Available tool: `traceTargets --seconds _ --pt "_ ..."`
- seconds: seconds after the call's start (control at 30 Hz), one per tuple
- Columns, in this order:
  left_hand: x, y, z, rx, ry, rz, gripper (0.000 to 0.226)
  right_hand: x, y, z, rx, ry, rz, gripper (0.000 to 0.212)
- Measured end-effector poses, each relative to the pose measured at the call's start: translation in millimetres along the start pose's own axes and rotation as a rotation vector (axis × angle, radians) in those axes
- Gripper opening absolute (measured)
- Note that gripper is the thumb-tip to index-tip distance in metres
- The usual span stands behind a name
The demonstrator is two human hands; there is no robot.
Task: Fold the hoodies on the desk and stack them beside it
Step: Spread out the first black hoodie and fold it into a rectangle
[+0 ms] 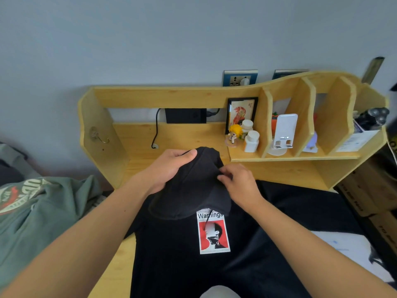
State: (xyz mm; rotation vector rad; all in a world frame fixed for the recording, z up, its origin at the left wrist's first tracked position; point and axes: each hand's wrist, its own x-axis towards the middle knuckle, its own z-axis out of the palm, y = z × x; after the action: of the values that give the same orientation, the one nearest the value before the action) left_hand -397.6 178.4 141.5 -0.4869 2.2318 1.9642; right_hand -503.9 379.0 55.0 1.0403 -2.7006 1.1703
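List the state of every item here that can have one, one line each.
Black hoodie: spread flat on the desk, print up, not yet folded.
Hood: lifted, held by both hands.
Left hand: gripping the hood.
Right hand: pinching the hood.
Green hoodie: crumpled beside the desk, unfolded.
Bottles: upright, capped.
Frame: standing upright on the shelf.

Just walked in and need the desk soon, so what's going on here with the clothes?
A person is folding a black hoodie laid flat on the wooden desk, printed side up. Both hands grip its hood: the left hand holds the top, the right hand pinches the side, bringing the hood down over the chest. A green hoodie lies crumpled, unfolded, to the left of the desk. No folded stack is visible yet.
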Motion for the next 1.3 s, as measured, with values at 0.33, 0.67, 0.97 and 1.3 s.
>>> traceTargets --seconds 0.33,0.67,0.97,1.3 --pt "6.9 6.1 -25.3 0.787 -0.085 0.092 0.016 13.7 -18.7 -88.9 0.268 -0.353 0.097 0.017" --pt "1.2 -14.9 -21.6 0.236 -0.060 -0.070 0.022 22.1 6.3 -75.3 0.161 -0.115 0.252 0.031" --pt "-6.1 -25.4 -8.2 0.194 -0.143 -0.088 0.019 30.8 4.8 -76.1 0.342 -0.015 0.400 0.036" --pt "-4.9 -70.4 -25.7 0.778 -0.146 -0.129 0.022 -13.4 32.5 -63.5 0.032 -0.940 0.267 0.027"
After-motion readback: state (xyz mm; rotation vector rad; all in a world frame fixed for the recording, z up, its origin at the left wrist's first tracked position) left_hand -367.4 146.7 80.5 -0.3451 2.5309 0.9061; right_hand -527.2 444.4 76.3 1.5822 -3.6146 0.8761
